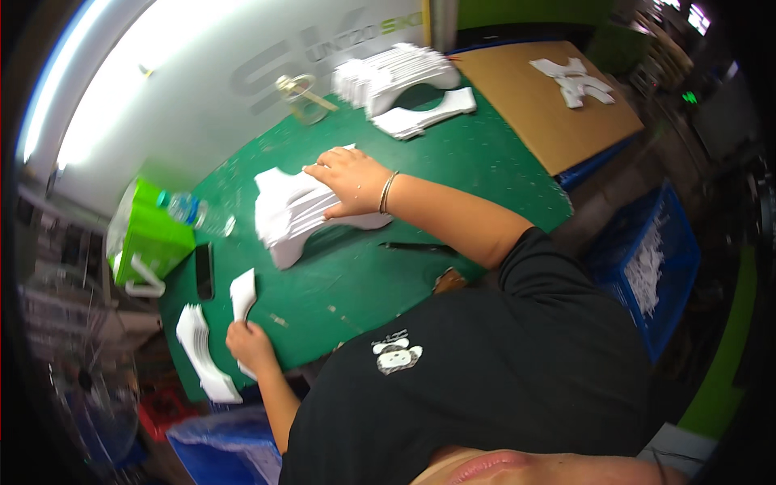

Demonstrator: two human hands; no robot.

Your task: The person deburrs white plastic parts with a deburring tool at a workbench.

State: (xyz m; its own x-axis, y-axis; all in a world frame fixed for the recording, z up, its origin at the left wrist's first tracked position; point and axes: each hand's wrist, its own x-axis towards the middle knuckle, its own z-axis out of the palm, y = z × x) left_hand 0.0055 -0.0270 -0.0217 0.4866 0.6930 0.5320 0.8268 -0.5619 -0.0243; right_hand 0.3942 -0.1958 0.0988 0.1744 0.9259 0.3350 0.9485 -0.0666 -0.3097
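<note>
Your left hand grasps one white piece, and your right hand is on the white stack.
The piece passes through your closed left hand: its wide end goes out beyond the fingers, above the green worktop, and a small part shows on the near side. Your right hand bends over the stack; whether it grips, I cannot tell. Just left of your left hand lies a smaller white pile, with a dark phone farther up.
</note>
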